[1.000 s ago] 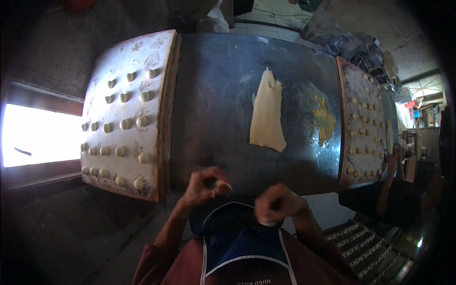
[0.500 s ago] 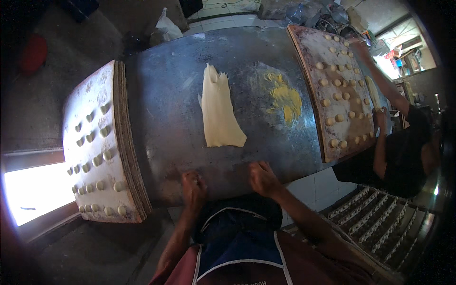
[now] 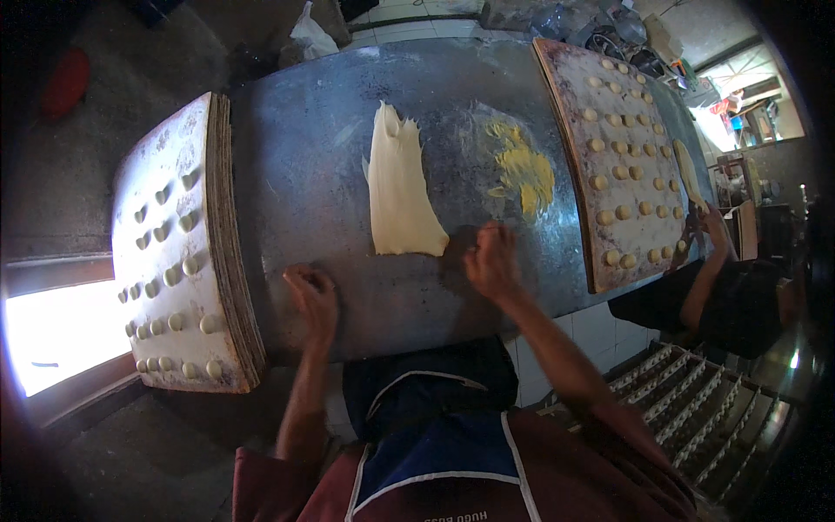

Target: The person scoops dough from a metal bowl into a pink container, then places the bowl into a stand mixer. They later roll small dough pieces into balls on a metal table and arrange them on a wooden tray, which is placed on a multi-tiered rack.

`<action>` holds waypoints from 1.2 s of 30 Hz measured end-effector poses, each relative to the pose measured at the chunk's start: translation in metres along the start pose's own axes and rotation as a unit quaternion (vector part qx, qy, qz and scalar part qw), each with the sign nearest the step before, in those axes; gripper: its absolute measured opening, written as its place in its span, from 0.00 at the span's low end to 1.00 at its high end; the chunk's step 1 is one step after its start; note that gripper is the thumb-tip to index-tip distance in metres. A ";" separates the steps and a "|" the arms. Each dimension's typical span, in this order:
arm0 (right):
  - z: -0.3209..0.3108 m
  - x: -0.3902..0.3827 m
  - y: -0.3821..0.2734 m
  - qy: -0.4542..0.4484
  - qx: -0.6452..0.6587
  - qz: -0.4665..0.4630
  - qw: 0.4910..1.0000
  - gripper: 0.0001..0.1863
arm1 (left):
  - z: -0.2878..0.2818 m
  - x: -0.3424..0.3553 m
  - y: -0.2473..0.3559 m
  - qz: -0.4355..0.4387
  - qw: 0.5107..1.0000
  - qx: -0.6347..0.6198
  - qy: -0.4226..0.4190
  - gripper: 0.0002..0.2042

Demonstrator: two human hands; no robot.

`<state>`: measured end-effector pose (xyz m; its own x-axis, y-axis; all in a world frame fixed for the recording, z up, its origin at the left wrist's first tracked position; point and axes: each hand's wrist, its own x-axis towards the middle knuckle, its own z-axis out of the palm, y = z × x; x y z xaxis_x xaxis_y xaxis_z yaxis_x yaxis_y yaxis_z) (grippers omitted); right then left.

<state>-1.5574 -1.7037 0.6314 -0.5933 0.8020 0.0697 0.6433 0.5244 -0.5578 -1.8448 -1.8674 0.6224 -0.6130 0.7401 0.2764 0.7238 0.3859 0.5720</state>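
Note:
A long sheet of pale dough lies flat on the dark metal table, torn at its far end. Right of it, soft yellow fat is smeared over the tabletop. My left hand hovers above the table's near part, left of the dough, its fingers curled in. Close to the dough's near right corner is my right hand, also with fingers closed. Whatever either hand might hold is hidden by the fingers. Neither touches the dough.
Stacked boards with several small dough pieces stand at the left. Another floured board with dough rounds is at the right. Beyond it a co-worker's hand touches a dough strip. A metal rack stands lower right.
My left hand has moved left and forward from the table's near edge. My right hand has moved forward, toward the yellow fat. The co-worker's far arm has drawn back from the board.

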 end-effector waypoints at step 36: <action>-0.028 0.054 -0.113 -0.107 -0.068 -0.139 0.982 0.11 | -0.316 0.106 -0.122 0.065 0.991 -0.035 0.108 0.26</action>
<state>-1.6481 -1.7118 0.7210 -0.8339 0.5516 0.0206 0.4918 0.7594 -0.4259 -2.0983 -2.0099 0.8259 -0.5754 0.6431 0.5054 0.7816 0.2503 0.5713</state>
